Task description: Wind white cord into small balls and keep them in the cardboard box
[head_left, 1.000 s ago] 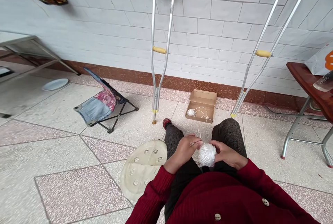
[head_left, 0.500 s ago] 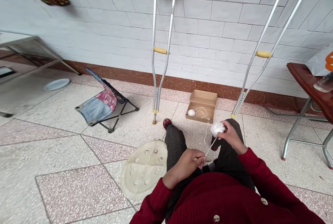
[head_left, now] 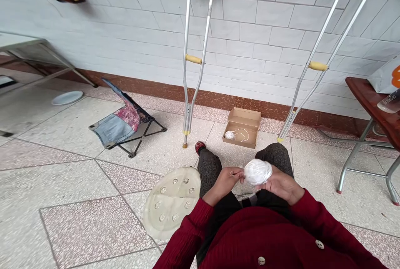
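A white yarn ball (head_left: 258,172) sits above my lap, resting in my right hand (head_left: 281,184), whose fingers curl under and around it. My left hand (head_left: 224,183) is just left of the ball, its fingertips pinched together near the ball's edge, apparently on a thin strand. The strand is hard to see at this moment. Beyond my knees lies an open cardboard box (head_left: 240,140) holding a smaller white yarn ball (head_left: 229,135) and a loose loop of thread (head_left: 243,134).
Two aluminium crutches (head_left: 192,60) lean on the tiled wall on either side of the box. A low folding stool (head_left: 125,125) stands to the left, and a round pale mat (head_left: 171,202) lies by my left knee. A red-topped table (head_left: 365,102) stands at right.
My right hand has come down from above my right knee to my lap, carrying the yarn ball. My left hand has risen toward the ball, and the long strand between them no longer shows.
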Tool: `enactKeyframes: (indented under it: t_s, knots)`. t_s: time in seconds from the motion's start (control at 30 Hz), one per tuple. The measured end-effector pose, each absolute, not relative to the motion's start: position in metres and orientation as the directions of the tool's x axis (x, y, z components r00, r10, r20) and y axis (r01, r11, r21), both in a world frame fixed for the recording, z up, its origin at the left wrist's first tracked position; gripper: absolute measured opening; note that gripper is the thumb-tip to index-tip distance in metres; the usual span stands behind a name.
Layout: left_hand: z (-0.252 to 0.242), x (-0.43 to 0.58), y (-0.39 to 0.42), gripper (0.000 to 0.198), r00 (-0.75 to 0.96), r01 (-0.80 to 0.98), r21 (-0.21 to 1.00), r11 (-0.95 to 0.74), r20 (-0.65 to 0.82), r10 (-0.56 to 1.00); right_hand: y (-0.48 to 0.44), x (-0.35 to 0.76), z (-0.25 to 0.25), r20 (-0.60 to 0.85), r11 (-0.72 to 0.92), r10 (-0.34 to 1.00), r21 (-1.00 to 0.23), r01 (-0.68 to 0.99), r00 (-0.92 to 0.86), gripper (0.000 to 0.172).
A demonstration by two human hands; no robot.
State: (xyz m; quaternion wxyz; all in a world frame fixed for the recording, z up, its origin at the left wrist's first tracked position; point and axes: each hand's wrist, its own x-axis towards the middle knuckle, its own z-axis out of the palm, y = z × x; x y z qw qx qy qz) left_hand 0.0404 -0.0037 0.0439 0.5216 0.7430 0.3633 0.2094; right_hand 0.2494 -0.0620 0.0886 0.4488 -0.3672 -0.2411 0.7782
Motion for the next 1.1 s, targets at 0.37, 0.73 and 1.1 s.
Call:
enactKeyframes:
  t_s: [0.37, 0.73, 1.1]
  knots:
    - [0.067, 0.037, -0.018, 0.042, 0.728, 0.365, 0.862, -0.351, -0.029, 0.685, -0.031, 0.245, 0.023, -0.208, -0.179, 0.978, -0.891, 0.418, -0.023, 0.053]
    - [0.057, 0.042, -0.005, 0.043, 0.637, 0.270, 0.953, -0.135, -0.072, 0.767, -0.058, 0.254, 0.074, -0.350, -0.542, 0.820, -0.730, -0.417, -0.453, 0.053]
    - [0.067, 0.036, -0.039, 0.043, 0.728, 0.260, 0.964, -0.054, -0.159, 0.667, -0.013, 0.263, 0.031, -0.218, -0.253, 0.964, -0.932, 0.260, 0.154, 0.045]
